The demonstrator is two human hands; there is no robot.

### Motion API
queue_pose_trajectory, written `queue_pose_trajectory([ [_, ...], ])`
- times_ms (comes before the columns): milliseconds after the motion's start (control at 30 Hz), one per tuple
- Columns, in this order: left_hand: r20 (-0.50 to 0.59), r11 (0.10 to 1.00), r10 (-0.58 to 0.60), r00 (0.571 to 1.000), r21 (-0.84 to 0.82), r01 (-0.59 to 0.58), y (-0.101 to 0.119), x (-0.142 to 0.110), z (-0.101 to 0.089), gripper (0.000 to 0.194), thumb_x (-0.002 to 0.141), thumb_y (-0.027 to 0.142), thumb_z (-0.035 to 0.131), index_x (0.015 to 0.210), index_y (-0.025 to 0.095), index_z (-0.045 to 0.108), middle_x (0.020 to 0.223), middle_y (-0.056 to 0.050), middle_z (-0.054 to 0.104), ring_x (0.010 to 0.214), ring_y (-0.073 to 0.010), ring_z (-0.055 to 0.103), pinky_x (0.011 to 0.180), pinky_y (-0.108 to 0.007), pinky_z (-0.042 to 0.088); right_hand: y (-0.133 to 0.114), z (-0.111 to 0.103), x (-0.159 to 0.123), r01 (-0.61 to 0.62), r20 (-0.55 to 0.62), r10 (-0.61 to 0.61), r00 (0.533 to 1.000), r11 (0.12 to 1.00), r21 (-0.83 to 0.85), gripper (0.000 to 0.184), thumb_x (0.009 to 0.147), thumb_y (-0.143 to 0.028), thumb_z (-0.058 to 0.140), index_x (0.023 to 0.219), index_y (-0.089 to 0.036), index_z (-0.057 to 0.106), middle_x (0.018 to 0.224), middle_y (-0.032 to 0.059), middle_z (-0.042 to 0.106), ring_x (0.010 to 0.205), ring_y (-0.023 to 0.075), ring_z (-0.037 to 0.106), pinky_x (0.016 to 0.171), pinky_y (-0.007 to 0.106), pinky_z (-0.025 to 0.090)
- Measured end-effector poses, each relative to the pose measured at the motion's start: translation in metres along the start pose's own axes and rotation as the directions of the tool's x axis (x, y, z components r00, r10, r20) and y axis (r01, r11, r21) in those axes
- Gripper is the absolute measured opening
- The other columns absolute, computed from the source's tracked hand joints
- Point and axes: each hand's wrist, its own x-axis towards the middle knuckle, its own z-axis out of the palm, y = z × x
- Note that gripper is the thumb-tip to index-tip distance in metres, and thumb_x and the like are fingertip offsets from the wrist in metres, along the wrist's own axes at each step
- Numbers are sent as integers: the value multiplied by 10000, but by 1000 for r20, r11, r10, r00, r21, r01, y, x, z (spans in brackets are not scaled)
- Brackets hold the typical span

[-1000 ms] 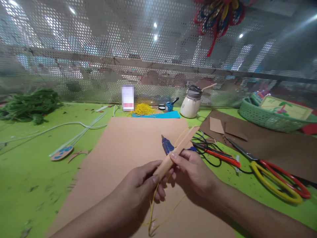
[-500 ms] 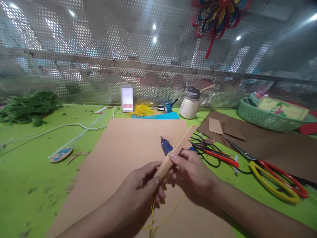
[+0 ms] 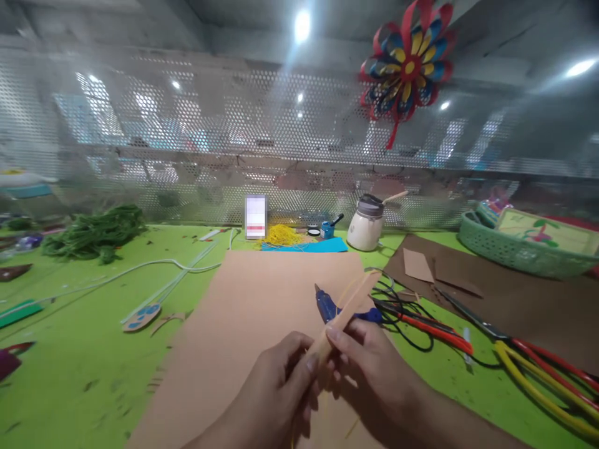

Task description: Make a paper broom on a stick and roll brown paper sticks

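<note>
Both my hands grip a narrow tan strip, which looks like folded or rolled paper and slants up to the right. My left hand pinches its lower end, with the thumb on top. Further up, my right hand presses its thumb on the strip's middle, fingers curled beneath. Thin yellow strands run beside the strip and hang below my hands. Just behind it a blue glue gun lies on a large tan sheet, partly hidden by the strip.
Right of the sheet lie a tangled black cord, red-handled pliers and large scissors. Behind stand a white jar, a blue paint pot and a green basket. Yellow strands and green strands lie at the back.
The view has tilted up and shifted left, so the scene sits lower and further right. Both hands keep their hold on the tan strip.
</note>
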Motion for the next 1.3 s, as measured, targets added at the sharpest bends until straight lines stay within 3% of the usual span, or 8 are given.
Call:
queue_pose_trajectory([
  [200,-87,990,106,991,106,-96,6,-4,2,438,902,570,495,920,142,588,641,2,546,514,-95,464,480,-212,357,6,-2,1,-4,35,5,999,1000,-29,337,736,-409,805,842,-150,616,717,11,602,659,128,563,575,231,428],
  [367,-48,960,164,985,237,-148,13,-5,2,487,898,599,474,905,130,606,761,-65,628,616,-126,536,551,-231,413,9,-3,1,21,45,-20,999,1000,-2,362,779,-460,758,836,-130,622,712,16,601,638,115,557,579,231,437],
  [633,-10,991,116,993,70,-115,3,0,-1,504,864,607,542,985,121,599,840,-102,666,605,-119,531,576,-254,408,6,3,0,-22,-4,22,1000,990,137,431,796,-538,702,749,-130,570,549,18,595,458,120,545,467,240,435],
  [767,-36,996,91,995,13,-91,4,1,1,487,842,613,570,926,134,600,772,-71,646,578,-111,508,542,-239,382,16,0,5,4,25,-5,1000,998,55,388,792,-501,727,815,-136,597,639,19,611,549,130,581,515,242,449],
  [900,-76,994,111,991,12,-110,5,0,3,477,821,603,606,910,134,602,707,-37,611,544,-103,491,506,-225,367,31,-2,10,46,2,-46,999,998,37,449,632,-408,871,909,-163,616,805,39,652,714,167,616,591,255,472],
  [1067,-43,998,50,998,-21,-51,0,1,3,497,857,599,557,1029,133,587,631,15,532,455,-78,417,434,-210,314,29,-1,9,87,-39,-88,995,996,-29,419,689,-453,824,901,-147,632,741,29,633,667,147,582,587,251,447],
  [1300,136,997,68,988,25,-72,0,3,-5,499,893,585,510,1116,140,546,836,-59,615,556,-99,525,522,-234,426,5,3,-1,67,18,-67,998,998,11,393,808,-519,707,855,-147,588,671,5,595,572,108,552,523,222,415],
])
